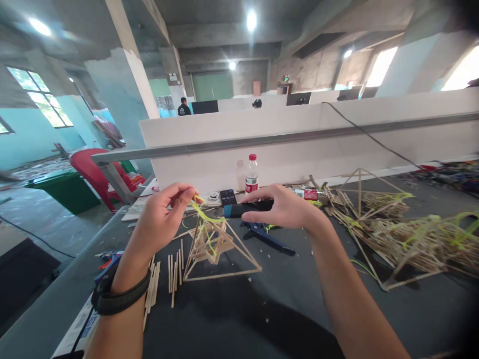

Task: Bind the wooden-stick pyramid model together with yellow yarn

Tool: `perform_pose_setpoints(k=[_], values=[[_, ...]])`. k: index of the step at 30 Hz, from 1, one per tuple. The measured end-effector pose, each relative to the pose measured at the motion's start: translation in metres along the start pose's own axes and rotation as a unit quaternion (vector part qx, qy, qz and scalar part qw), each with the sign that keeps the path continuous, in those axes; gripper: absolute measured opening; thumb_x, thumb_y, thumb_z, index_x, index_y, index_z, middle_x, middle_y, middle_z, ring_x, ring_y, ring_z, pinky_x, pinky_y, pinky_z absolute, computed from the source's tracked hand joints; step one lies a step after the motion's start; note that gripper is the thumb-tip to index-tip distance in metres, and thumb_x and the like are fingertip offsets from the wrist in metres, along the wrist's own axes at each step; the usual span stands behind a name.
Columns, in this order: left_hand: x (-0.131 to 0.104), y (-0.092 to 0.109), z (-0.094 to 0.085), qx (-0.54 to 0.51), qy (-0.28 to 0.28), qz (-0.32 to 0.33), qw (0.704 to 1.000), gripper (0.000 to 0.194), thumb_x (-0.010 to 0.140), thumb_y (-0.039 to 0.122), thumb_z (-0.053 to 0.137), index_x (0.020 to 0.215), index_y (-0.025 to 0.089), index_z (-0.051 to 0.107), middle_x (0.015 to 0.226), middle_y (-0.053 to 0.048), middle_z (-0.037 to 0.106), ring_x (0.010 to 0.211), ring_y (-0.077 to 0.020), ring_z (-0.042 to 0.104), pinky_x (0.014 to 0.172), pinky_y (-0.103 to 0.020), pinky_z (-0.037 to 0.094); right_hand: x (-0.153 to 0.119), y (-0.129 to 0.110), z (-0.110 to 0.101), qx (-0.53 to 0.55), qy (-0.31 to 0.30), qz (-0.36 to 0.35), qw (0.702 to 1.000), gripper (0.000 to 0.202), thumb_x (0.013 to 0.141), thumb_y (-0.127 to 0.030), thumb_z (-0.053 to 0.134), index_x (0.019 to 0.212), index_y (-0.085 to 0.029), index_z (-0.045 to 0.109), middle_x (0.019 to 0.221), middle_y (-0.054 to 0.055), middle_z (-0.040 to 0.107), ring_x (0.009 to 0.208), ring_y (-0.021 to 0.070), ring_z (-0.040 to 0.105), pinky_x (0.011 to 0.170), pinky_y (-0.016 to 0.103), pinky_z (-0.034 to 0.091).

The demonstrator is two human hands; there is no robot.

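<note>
My left hand (pixel 170 212) pinches a yellow-green ribbon (pixel 204 213) that runs down to the top of a wooden stick frame (pixel 224 272). This pyramid-like frame stands on the dark table, with smaller sticks inside it. To its right, my right hand (pixel 279 205) curls its fingers around a black and blue cylindrical tool (pixel 234 211). The tool points left, its end close to the top of the frame. Navy-handled pliers (pixel 271 240) lie beneath my right hand. Loose sticks (pixel 175 271) lie left of the frame.
A bottle with a red cap (pixel 252 175) and a phone (pixel 226 197) are behind my hands. Stick frames with yellow-green ribbons (pixel 415 239) pile up at the right. A glue gun (pixel 108 260) lies left, partly behind my left wrist. A white partition (pixel 209 167) borders the table.
</note>
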State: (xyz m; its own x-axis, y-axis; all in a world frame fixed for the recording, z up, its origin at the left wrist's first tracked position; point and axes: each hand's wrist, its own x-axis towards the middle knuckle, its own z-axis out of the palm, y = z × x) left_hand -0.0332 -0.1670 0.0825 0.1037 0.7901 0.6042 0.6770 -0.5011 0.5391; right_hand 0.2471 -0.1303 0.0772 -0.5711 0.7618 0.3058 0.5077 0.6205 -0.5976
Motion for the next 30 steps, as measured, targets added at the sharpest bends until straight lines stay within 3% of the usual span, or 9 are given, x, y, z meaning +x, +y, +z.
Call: perform_pose_setpoints(k=[7, 13, 19, 24, 30], values=[[-0.002, 0.002, -0.003, -0.003, 0.004, 0.012, 1.0, 0.024, 0.095, 0.039, 0.054, 0.095, 0.02, 0.069, 0.081, -0.003, 0.068, 0.066, -0.0152, 0.055, 0.062, -0.027, 0.044, 0.003, -0.001, 0.004, 0.01, 0.0, -0.012, 1.0, 0.045, 0.082, -0.057, 0.067, 0.113, -0.024, 0.074, 0.095, 0.007, 0.075, 0.077, 0.0223, 0.064, 0.066, 0.034, 0.046], [-0.003, 0.008, -0.005, -0.029, -0.021, 0.023, 0.999, 0.026, 0.097, 0.039, 0.051, 0.104, 0.022, 0.069, 0.11, -0.006, 0.073, 0.083, -0.017, 0.06, 0.075, -0.028, 0.048, 0.003, 0.004, 0.003, 0.02, 0.025, -0.015, 0.999, 0.046, 0.082, -0.057, 0.066, 0.114, -0.024, 0.073, 0.092, 0.005, 0.074, 0.076, 0.0207, 0.064, 0.064, 0.033, 0.044], [-0.001, 0.001, -0.004, -0.023, -0.01, 0.023, 0.999, 0.022, 0.095, 0.039, 0.055, 0.092, 0.021, 0.067, 0.086, -0.003, 0.068, 0.077, -0.0167, 0.058, 0.073, -0.028, 0.046, 0.004, 0.005, 0.004, 0.028, 0.014, -0.013, 0.999, 0.045, 0.082, -0.056, 0.067, 0.113, -0.024, 0.074, 0.088, 0.004, 0.072, 0.074, 0.0195, 0.062, 0.062, 0.031, 0.043], [-0.001, 0.002, -0.001, -0.051, -0.012, 0.02, 0.998, 0.022, 0.095, 0.039, 0.052, 0.09, 0.02, 0.063, 0.084, -0.004, 0.064, 0.08, -0.0182, 0.059, 0.077, -0.029, 0.048, 0.001, 0.009, -0.001, 0.044, 0.024, -0.021, 0.999, 0.044, 0.082, -0.055, 0.068, 0.109, -0.021, 0.074, 0.08, 0.004, 0.07, 0.068, 0.0176, 0.059, 0.058, 0.03, 0.041], [-0.001, 0.009, 0.004, -0.133, -0.061, 0.022, 0.989, 0.02, 0.099, 0.032, 0.047, 0.087, 0.022, 0.059, 0.083, -0.003, 0.063, 0.082, -0.0171, 0.06, 0.081, -0.029, 0.049, -0.002, 0.008, -0.007, 0.058, 0.009, -0.023, 0.998, 0.04, 0.082, -0.053, 0.069, 0.107, -0.023, 0.074, 0.076, 0.002, 0.067, 0.063, 0.016, 0.054, 0.054, 0.03, 0.036]])
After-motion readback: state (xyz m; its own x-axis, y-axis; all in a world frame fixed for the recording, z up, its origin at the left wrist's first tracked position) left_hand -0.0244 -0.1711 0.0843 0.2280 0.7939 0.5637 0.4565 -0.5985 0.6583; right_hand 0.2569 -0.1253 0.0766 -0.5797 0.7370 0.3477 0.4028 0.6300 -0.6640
